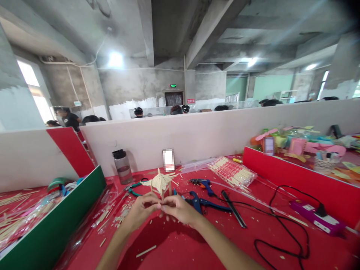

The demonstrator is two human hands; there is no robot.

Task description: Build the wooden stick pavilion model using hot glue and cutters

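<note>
My left hand [144,210] and my right hand [180,208] meet above the red table, thumbs and fingertips pinched together. Whatever they pinch is too small or hidden to name. Just behind my fingers stands a small pavilion-like model [161,182] of pale wooden sticks, with a pointed roof and thin legs; its lower part is partly covered by my hands. To the right of my right hand lies a blue-handled cutter [197,201], and beyond it a blue glue gun [207,186]. Green-handled scissors or pliers [135,191] rest left of the model.
A utility knife [234,210] lies at right, near a black cable [274,213] and a purple power strip [316,217]. Bundled sticks [232,170] sit farther back. A dark bottle [122,168] and a phone [168,160] stand by the white partition [197,135]. Stick scraps litter the table.
</note>
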